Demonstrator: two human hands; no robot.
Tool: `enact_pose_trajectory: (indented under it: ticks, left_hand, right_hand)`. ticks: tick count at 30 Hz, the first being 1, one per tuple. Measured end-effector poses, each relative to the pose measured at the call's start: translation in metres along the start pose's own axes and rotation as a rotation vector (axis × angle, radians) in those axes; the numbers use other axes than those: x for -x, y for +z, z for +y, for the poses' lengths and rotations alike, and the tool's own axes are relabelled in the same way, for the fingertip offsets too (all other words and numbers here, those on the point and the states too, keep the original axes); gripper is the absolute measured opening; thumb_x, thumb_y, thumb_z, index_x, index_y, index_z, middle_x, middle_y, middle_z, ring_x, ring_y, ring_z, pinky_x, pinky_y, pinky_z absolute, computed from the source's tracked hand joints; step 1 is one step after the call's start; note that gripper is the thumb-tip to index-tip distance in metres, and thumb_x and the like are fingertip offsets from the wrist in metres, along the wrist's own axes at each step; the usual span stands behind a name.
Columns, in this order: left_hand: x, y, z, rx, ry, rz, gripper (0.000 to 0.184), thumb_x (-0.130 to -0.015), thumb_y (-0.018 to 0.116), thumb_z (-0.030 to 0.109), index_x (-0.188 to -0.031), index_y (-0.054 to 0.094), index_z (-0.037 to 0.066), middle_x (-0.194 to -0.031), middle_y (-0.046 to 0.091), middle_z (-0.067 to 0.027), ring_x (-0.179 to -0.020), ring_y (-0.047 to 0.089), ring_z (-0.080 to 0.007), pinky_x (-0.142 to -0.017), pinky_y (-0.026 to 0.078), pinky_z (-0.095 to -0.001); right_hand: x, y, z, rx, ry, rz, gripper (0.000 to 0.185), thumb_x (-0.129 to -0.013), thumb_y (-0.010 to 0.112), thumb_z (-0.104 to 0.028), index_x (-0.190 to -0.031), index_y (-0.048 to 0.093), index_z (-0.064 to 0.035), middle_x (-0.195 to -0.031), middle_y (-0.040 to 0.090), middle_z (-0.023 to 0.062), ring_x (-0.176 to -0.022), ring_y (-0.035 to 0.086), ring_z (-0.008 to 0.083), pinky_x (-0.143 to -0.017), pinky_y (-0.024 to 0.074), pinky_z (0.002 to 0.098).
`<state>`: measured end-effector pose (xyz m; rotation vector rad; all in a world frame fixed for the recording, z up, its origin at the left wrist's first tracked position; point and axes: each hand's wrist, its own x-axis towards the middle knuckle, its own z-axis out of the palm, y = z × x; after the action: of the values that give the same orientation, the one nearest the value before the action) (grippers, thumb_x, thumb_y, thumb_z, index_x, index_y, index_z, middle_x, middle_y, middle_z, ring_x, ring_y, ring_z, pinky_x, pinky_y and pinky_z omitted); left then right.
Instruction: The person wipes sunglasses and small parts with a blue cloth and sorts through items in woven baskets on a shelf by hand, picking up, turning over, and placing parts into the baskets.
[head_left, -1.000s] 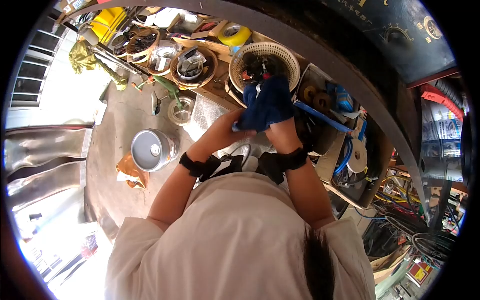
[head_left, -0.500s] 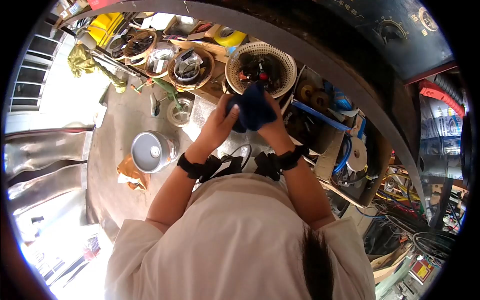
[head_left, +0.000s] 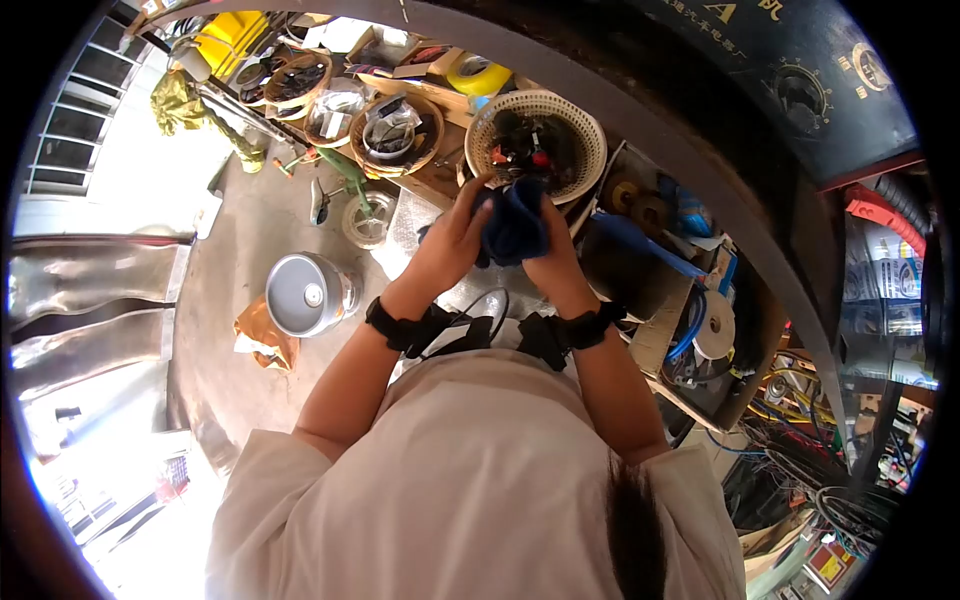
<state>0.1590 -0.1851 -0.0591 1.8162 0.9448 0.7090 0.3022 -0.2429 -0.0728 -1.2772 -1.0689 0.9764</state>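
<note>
Cloth: dark blue, bunched up (head_left: 517, 228), held between my two hands out in front of me, at the near side of the cream basket; I cannot tell whether anything is wrapped inside it.
Left hand: mine (head_left: 452, 243), curled round the left side of the cloth, thumb and fingers closed on it.
Right hand: mine (head_left: 556, 262), gripping the right side of the cloth, with part of the fingers hidden behind it.
Wrists: a black band on each, the left (head_left: 396, 326) and the right (head_left: 590, 328).
Cream basket: just beyond the cloth (head_left: 592, 150), full of dark pieces with a red one (head_left: 540, 159) among them; I cannot tell whether the cloth touches its rim.
Beyond it: a yellow roll (head_left: 494, 82), near the far rim of the basket.
To its left: a wicker basket (head_left: 436, 140) with a clear bag (head_left: 396, 118) in it.
Floor, left: a bucket (head_left: 296, 296) with a grey top, and a brown bag (head_left: 262, 335) just beside it.
Right: a carton (head_left: 655, 330) holding a pale spool (head_left: 714, 325) and blue hose (head_left: 685, 338).
Upper right: a dark panel (head_left: 725, 85) with a dial (head_left: 801, 95).
</note>
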Motion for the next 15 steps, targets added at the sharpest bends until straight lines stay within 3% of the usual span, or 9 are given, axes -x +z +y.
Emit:
enact_pose_trajectory:
  ticks: [2,5,8,11,12,15]
  left_hand:
    - [0.005,-0.001,0.016,-0.024,-0.083,-0.111,0.033,-0.098,0.042,0.024,-0.124,0.042,0.004,-0.083,0.061,-0.0251,-0.08,0.06,-0.0426,-0.067,0.046,-0.0438]
    - [0.007,-0.001,0.018,-0.102,-0.156,-0.182,0.03,-0.096,0.043,0.019,-0.122,0.047,0.004,-0.095,0.06,-0.0268,-0.092,0.059,-0.0415,-0.077,0.046,-0.0402]
    - [0.005,0.004,0.0,-0.136,-0.022,-0.05,0.027,-0.094,0.046,0.017,-0.117,0.048,0.002,-0.082,0.061,-0.0256,-0.08,0.06,-0.0428,-0.068,0.047,-0.0437]
    - [0.003,-0.004,-0.007,-0.119,-0.035,-0.04,0.03,-0.092,0.051,0.015,-0.118,0.048,0.002,-0.083,0.062,-0.0253,-0.08,0.061,-0.042,-0.067,0.048,-0.0435]
    - [0.004,-0.007,-0.008,-0.107,-0.07,-0.067,0.031,-0.091,0.052,0.014,-0.119,0.047,0.002,-0.086,0.062,-0.0254,-0.082,0.061,-0.0415,-0.068,0.048,-0.0427]
    - [0.011,-0.007,-0.017,-0.139,0.09,-0.154,0.042,-0.088,0.058,0.016,-0.125,0.044,0.003,-0.096,0.063,-0.0239,-0.088,0.062,-0.0393,-0.07,0.049,-0.04]
  right_hand:
    - [-0.002,-0.003,-0.003,-0.027,0.113,0.029,0.033,-0.086,0.059,-0.009,-0.117,0.052,-0.0007,-0.106,0.061,0.0089,-0.096,0.055,0.013,-0.084,0.0442,0.028]
    - [-0.005,-0.013,0.016,-0.001,0.288,0.041,0.029,-0.09,0.058,-0.018,-0.112,0.055,-0.0004,-0.102,0.062,0.0074,-0.092,0.055,0.0118,-0.08,0.0448,0.0275]
    - [0.0,-0.012,0.033,-0.366,0.359,0.137,0.031,-0.092,0.057,-0.022,-0.114,0.055,-0.0012,-0.103,0.062,0.0059,-0.094,0.054,0.0112,-0.08,0.0451,0.0264]
    - [0.008,-0.001,0.025,-0.355,0.125,0.138,0.03,-0.094,0.055,-0.023,-0.115,0.055,-0.0014,-0.104,0.061,0.0038,-0.095,0.054,0.0101,-0.08,0.0455,0.025]
    - [0.008,-0.002,0.022,-0.334,0.123,0.107,0.031,-0.094,0.054,-0.022,-0.116,0.055,-0.0012,-0.105,0.061,0.004,-0.095,0.054,0.01,-0.08,0.0458,0.0249]
    - [0.006,-0.007,0.011,-0.311,0.171,0.035,0.031,-0.094,0.053,-0.022,-0.118,0.054,-0.0008,-0.106,0.061,0.0049,-0.093,0.055,0.01,-0.079,0.0464,0.0245]
